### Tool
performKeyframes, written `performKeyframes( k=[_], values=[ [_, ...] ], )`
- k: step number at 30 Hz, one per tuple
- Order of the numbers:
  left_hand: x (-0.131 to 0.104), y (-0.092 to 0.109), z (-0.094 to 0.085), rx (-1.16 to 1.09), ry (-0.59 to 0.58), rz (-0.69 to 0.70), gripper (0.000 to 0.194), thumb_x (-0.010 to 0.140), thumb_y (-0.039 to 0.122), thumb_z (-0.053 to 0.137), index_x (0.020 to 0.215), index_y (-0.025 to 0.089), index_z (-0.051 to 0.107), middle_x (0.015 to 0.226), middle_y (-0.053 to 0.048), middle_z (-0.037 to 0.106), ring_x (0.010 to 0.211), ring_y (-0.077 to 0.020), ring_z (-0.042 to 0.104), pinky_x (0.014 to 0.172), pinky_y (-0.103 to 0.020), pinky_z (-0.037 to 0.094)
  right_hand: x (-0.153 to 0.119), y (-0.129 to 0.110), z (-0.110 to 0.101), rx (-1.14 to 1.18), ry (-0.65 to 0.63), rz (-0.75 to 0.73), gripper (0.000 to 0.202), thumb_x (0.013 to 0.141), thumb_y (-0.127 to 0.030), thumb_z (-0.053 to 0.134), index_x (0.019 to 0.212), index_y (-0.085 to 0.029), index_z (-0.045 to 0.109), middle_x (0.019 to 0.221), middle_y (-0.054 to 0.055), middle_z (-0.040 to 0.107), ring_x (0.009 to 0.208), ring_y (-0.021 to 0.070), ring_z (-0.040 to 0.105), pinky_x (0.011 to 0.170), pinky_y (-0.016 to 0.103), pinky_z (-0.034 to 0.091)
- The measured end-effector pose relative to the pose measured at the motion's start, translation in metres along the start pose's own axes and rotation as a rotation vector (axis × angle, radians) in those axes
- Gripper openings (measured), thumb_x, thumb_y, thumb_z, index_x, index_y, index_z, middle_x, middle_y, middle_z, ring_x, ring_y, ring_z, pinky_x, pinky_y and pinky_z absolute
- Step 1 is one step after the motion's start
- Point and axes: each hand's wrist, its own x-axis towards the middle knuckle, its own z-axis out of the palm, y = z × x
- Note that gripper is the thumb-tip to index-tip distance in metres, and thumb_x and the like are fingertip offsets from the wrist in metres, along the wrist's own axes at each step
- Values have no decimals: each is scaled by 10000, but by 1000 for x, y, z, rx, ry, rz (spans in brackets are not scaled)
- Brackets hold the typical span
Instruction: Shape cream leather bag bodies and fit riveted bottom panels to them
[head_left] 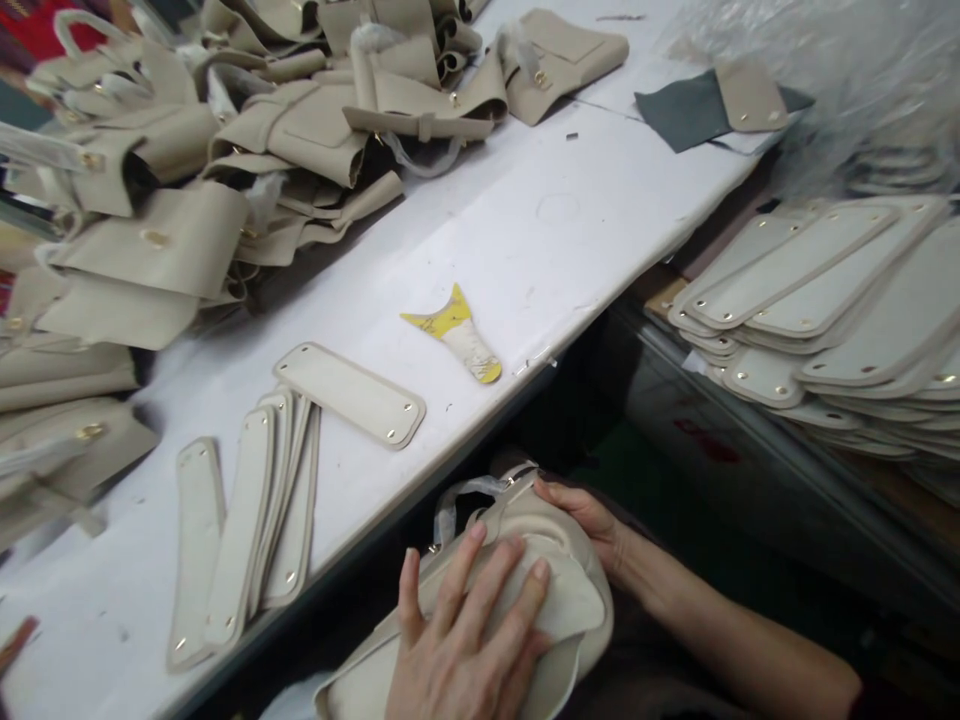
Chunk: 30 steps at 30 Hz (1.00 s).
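A cream bag (pixel 585 610) with a plastic-wrapped handle lies below the table's front edge, over my lap. Spread fingers of my left hand (pixel 480 630) rest flat on the bag's side. At the bag's upper right end, my right hand (pixel 589 520) grips its edge, thumb and fingers closed round it. On the white table (pixel 525 250) above the bag lie a cream panel with metal studs (pixel 349 393) and a fanned stack of similar panels (pixel 244 520). A yellow and white template (pixel 457 335) sits near the table edge.
Many unfinished beige bags (pixel 285 130) are heaped at the upper left. Dark and beige pieces (pixel 682 110) lie at the table's far right corner. Stacked studded panels (pixel 825 300) rest on a surface to the right, with clear plastic sheeting (pixel 847 90) behind.
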Motion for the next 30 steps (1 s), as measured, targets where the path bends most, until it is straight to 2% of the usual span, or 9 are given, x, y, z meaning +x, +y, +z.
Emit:
performKeyframes(
  k=[4,7,10,13,16,22,26,30],
  values=[
    [-1,9,1,-38,73,-66,352,915,446,591,1252,354,625,1311,45,635,1367,-221,370,1204,-543,-55,-1,1,1,-12,24,-61,424,911,-374,584,1154,-27,588,934,140,715,767,191,671,821,302,501],
    [-5,13,2,-52,100,-74,337,908,459,608,1231,362,631,1305,59,638,1387,-189,333,1209,-523,-66,-5,2,4,-54,52,-86,431,880,-386,626,1150,-51,599,942,136,720,779,214,679,822,330,513],
    [-8,12,3,-76,124,-82,351,904,461,618,1245,379,617,1319,91,628,1380,-182,325,1209,-515,-86,-9,3,13,-65,143,-113,424,894,-389,596,1148,-49,608,952,139,726,841,235,690,855,344,515],
    [-8,6,0,-103,82,-79,367,935,465,563,1288,368,587,1365,101,593,1398,-188,291,1208,-503,-101,-8,2,28,-48,234,-32,467,956,-427,473,1132,-19,616,953,151,729,852,232,696,865,334,511],
    [-6,-1,-3,-127,12,-30,392,977,433,473,1356,350,531,1419,104,543,1425,-197,243,1200,-484,-128,-1,-2,38,-65,306,60,498,980,-472,402,1095,-44,631,905,126,734,781,215,697,821,318,509],
    [-9,-2,-4,-124,-32,22,433,1013,379,385,1433,288,437,1484,60,477,1441,-203,229,1183,-483,-169,19,-10,32,-242,353,30,580,949,-604,405,945,-77,646,744,82,705,590,188,641,672,293,490],
    [-12,1,-7,-151,-16,11,426,1021,381,355,1433,302,429,1474,74,485,1429,-191,270,1180,-450,-198,13,-9,30,-309,362,7,644,987,-601,295,972,-66,653,688,80,679,580,183,625,611,273,474],
    [-16,4,-9,-176,5,-20,420,1026,370,336,1434,312,417,1465,83,491,1441,-184,256,1181,-446,-203,2,-6,41,-250,344,5,695,980,-647,249,1045,-86,655,661,57,656,519,147,575,518,227,433]
  ],
)
